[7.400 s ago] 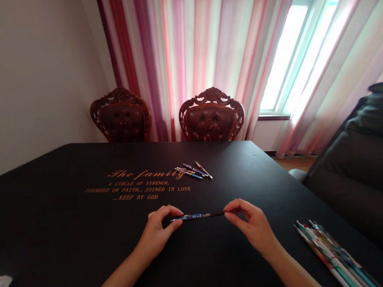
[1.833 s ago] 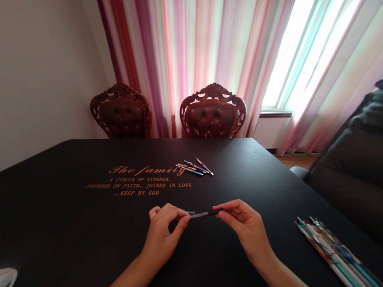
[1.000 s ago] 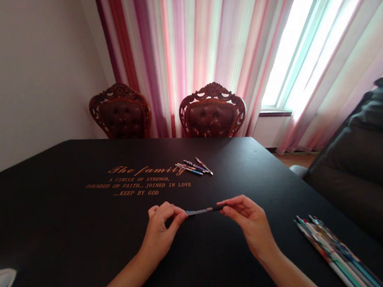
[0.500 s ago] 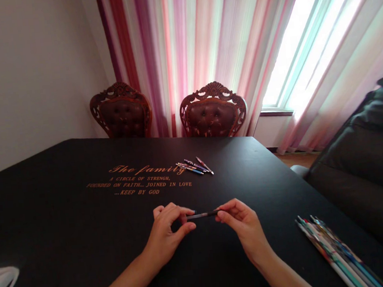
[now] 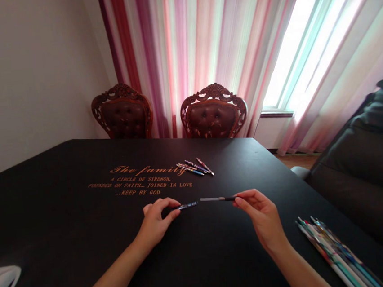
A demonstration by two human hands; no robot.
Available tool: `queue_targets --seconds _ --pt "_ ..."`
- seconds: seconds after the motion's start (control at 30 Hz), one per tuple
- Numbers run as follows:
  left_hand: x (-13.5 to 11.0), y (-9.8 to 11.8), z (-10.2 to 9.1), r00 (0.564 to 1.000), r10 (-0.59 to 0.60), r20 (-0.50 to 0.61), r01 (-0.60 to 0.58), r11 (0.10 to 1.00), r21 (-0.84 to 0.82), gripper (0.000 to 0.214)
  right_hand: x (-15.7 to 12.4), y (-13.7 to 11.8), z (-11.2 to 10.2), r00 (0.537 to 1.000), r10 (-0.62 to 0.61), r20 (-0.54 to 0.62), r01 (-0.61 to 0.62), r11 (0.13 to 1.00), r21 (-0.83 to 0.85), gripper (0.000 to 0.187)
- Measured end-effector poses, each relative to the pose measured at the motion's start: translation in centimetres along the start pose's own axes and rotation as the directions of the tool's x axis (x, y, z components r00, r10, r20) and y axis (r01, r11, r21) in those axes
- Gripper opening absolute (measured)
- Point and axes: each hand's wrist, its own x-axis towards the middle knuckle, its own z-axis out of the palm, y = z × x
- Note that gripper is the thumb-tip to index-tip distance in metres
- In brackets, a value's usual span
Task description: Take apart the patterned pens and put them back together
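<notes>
Two pen parts held just apart over the black surface [image 5: 67, 227].
The left hand [image 5: 156, 219] pinches a blue pen barrel [image 5: 188, 205]; the right hand [image 5: 261, 213] pinches the dark end of a thin pale refill [image 5: 212, 199]. Their tips face each other across a small gap, near centre. Loose pens [image 5: 195, 167] lie farther off, and a pen bundle [image 5: 330, 249] lies near right.

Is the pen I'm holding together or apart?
Apart: left hand pinches the barrel, right hand the inner piece; a gap separates them.
</notes>
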Motion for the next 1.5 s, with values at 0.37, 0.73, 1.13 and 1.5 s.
queue_targets --seconds 0.37,0.73,1.13,1.5 --pt "0.0 1.0 -0.2 0.999 -0.038 0.002 0.037 0.959 -0.279 0.018 0.1 0.0 -0.4 1.0 -0.021 0.016 0.022 0.998 -0.064 0.027" --pt "-0.3 1.2 -0.2 0.999 -0.006 0.038 0.015 0.97 -0.241 0.017 -0.2 -0.2 -0.1 0.992 -0.019 0.127 0.031 0.995 -0.093 0.022" --pt "-0.6 2.2 0.3 0.996 0.024 0.083 -0.004 0.972 -0.235 0.015 -1.1 -0.5 1.0 0.973 -0.007 0.23 0.036 0.992 -0.122 0.018" --pt "-0.6 2.1 0.6 0.991 -0.011 0.13 0.063 0.915 -0.398 0.016 -1.1 -0.3 0.9 0.976 0.034 0.215 -0.004 0.991 -0.135 0.021"
